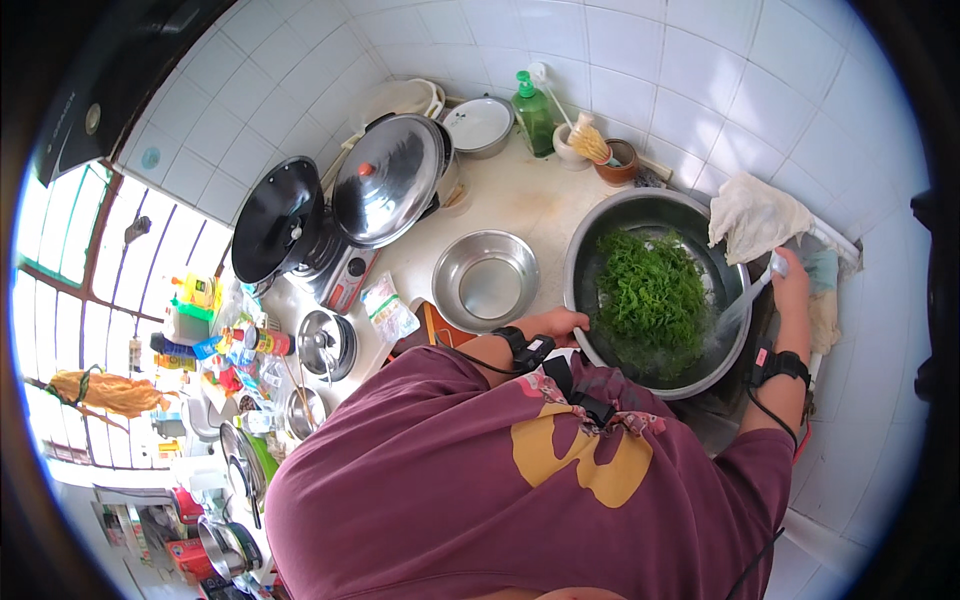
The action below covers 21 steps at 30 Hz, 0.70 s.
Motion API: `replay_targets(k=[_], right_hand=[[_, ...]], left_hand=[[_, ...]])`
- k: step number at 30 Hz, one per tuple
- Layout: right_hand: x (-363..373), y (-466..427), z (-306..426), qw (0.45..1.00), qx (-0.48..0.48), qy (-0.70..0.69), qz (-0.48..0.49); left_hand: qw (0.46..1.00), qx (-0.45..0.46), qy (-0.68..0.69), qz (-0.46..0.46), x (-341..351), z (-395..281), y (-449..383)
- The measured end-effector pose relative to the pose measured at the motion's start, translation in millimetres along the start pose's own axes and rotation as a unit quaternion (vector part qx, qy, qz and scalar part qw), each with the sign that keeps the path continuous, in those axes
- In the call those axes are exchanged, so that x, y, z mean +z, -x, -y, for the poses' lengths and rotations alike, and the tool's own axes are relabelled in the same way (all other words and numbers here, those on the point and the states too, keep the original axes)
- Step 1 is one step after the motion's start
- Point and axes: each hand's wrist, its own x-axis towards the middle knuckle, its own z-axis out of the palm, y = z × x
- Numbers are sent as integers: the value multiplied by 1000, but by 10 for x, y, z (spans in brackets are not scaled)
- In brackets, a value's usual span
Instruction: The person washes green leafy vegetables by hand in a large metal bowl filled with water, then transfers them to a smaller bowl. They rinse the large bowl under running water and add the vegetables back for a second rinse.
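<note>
A large metal basin (581,247) holds a heap of feathery green leaves (649,289) in water. My left hand (562,325) grips the basin's near left rim. On the far right, my right hand (791,283) is closed around a pale water spout (777,264). From it a stream of water (735,309) runs into the basin's right side, beside the greens. Part of the spout is hidden by my fingers.
Left of the basin stands a steel bowl (444,279). Further left are a lidded pot (397,176), a black wok (274,217) and a gas stove (351,279). A green pump bottle (533,120) stands by the tiled wall; a cloth (754,214) hangs above the basin's right edge.
</note>
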Motion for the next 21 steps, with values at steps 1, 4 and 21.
replay_targets(k=[1, 4, 21], right_hand=[[-4, 5, 9, 1000, 13, 3, 6], [-13, 6, 23, 1000, -5, -5, 1], [-61, -10, 51, 999, 8, 38, 35]], left_hand=[[1000, -13, 5, -8, 4, 3, -4], [1000, -5, 14, -9, -1, 23, -34], [999, -16, -31, -4, -10, 26, -105]])
